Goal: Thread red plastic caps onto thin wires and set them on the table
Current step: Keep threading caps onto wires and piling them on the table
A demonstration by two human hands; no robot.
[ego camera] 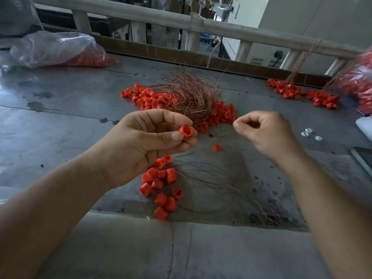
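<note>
Right now my left hand (145, 146) is curled, thumb and fingertips pinching one red cap (186, 131) up off the grey metal table (60, 117), with its hollow end facing me. My right hand (265, 135) is closed small, thumb and forefinger nipped together on a thin wire (223, 134) that slants down into the gap between my hands. The wire is so faint that I cannot tell where its free end lies.

Below that gap one loose cap (216, 147) sits alone on the table. Just under my left wrist lies a near cluster of caps (161, 184) — about a dozen, some partly hidden by my hand — with their wire tails (221, 182) fanning away to the right.

Behind my hands a big tangle of coppery wires (189, 93) rests on a wide heap of caps (145, 97), too many to count. It fills the middle of the table, and my left fingers cover its near edge. Well off to the right lies another bunch of wired caps (302, 93), its wires running up toward the railing (161, 19).

I can see two clear plastic bags of caps — one bag at the far left (56, 49) and one blurred bag at the right edge (360, 81). Three small white pieces (309, 130) lie beside my right hand. A cardboard strip (161, 51) runs along the table's far edge.
</note>
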